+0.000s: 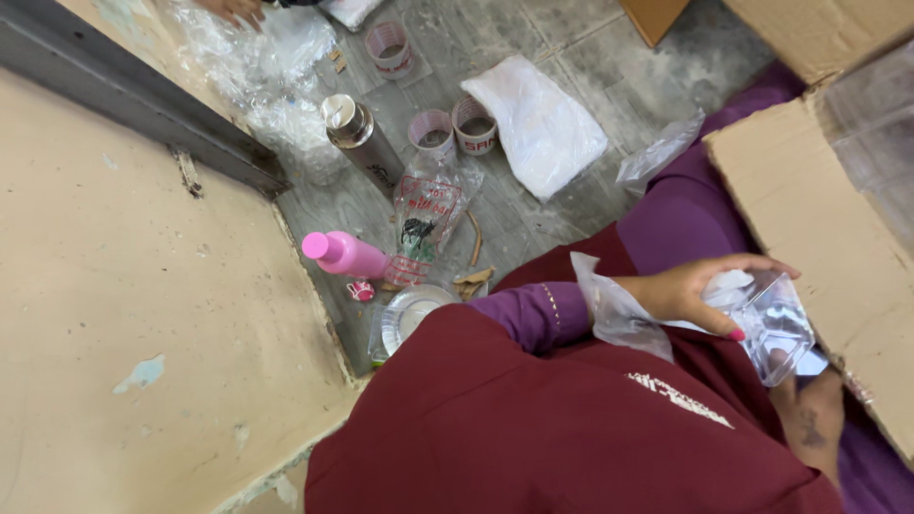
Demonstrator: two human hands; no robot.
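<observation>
A: Setting: an informal packing spot on the floor of a plain building, not a fitted workshop. Basis: the grey tiled floor (571, 86) serves as the work surface; no bench or table in view.

B: Agreed. Wall (143, 314) at the floor's left edge is bare, beige, with chipped paint.

A: Supplies: open cardboard boxes (809, 200) along the floor's right edge, rolls of tape (452, 128) mid-floor, heaps of clear plastic bags (257, 57) toward the far left corner.

B: Personal items too: a pink bottle (345, 254) and a steel flask (362, 141) near the wall. Reads as hand packaging work, home or small unit; cannot tell which.
</observation>
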